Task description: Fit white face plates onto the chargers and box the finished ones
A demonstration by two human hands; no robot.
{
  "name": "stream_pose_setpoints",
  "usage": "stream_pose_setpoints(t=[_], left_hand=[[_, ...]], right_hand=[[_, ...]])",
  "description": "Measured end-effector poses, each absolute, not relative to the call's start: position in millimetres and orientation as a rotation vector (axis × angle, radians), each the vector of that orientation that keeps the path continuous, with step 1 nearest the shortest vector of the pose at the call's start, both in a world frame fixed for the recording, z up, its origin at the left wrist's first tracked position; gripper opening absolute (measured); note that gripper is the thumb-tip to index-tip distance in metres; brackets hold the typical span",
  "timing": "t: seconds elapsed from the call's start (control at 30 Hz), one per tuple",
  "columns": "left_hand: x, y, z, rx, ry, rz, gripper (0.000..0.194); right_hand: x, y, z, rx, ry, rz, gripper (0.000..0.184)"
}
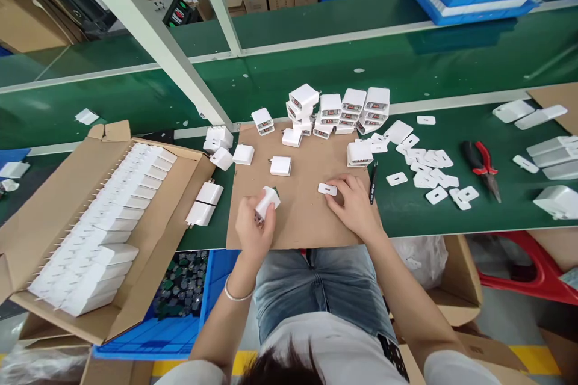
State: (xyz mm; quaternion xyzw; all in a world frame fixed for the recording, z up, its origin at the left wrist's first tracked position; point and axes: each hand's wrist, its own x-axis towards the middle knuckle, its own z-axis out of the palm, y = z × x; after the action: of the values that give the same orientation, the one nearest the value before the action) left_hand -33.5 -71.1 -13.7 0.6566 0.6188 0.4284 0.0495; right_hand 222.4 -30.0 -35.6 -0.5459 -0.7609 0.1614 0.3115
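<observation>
My left hand (251,224) is closed around a white charger housing (269,199), tilted, with a bit of green showing at its top corner. The fingers of my right hand (354,203) pinch the right end of a small white slotted cover plate (327,189), low over or on the cardboard sheet (295,219). Single white chargers (280,166) lie farther up the sheet. Behind them stand stacks of housings (330,107) with open ends facing me. More slotted cover plates (424,178) are scattered right of the sheet, past a black pen-like tool (373,183).
An open carton (180,239) of lined-up white chargers sits at the left. Below it is a blue crate (149,346) holding small circuit boards. Red-handled pliers (484,172) lie at the right. A white frame post (153,36) slants across the upper left.
</observation>
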Motion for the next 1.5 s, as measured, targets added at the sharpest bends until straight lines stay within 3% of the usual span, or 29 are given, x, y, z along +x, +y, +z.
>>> stream_pose_setpoints(t=[0.07, 0.2, 0.3, 0.53, 0.6, 0.8, 1.0, 1.2, 1.33, 1.5], left_hand=[[-35, -71, -10, 2.009, 1.925, 1.284, 0.031], [-37, -63, 3, 2.011, 1.868, 0.833, 0.025], [-37, -59, 15, 1.818, 1.882, 0.901, 0.027], [-28, -56, 20, 1.604, 1.613, 0.954, 0.028], [-24, -56, 16, 1.573, 1.570, 0.946, 0.029], [-25, -59, 17, 1.452, 1.456, 0.899, 0.035], [-58, -48, 9, 1.648, 1.728, 0.896, 0.037], [-72, -44, 4, 2.041, 2.290, 0.978, 0.056], [-50, -63, 16, 1.959, 1.849, 1.029, 0.056], [-12, -86, 18, 1.200, 1.240, 1.040, 0.064]], right_hand=[[223, -29, -36, -1.442, -2.005, 0.422, 0.023], [223, -28, -38, -1.454, -1.991, 0.434, 0.022], [223, -30, -35, -1.459, -1.983, 0.429, 0.024], [205, -41, -10, -1.160, -2.140, 0.591, 0.066], [197, -41, -8, -1.123, -2.200, 0.573, 0.064], [190, -37, -13, -1.083, -2.257, 0.380, 0.034], [201, -35, -19, -1.201, -2.228, 0.314, 0.032], [205, -36, -23, -1.241, -2.155, 0.329, 0.034], [194, -39, -16, -1.186, -2.167, 0.350, 0.035], [178, -47, -11, -1.072, -2.197, 0.339, 0.036]])
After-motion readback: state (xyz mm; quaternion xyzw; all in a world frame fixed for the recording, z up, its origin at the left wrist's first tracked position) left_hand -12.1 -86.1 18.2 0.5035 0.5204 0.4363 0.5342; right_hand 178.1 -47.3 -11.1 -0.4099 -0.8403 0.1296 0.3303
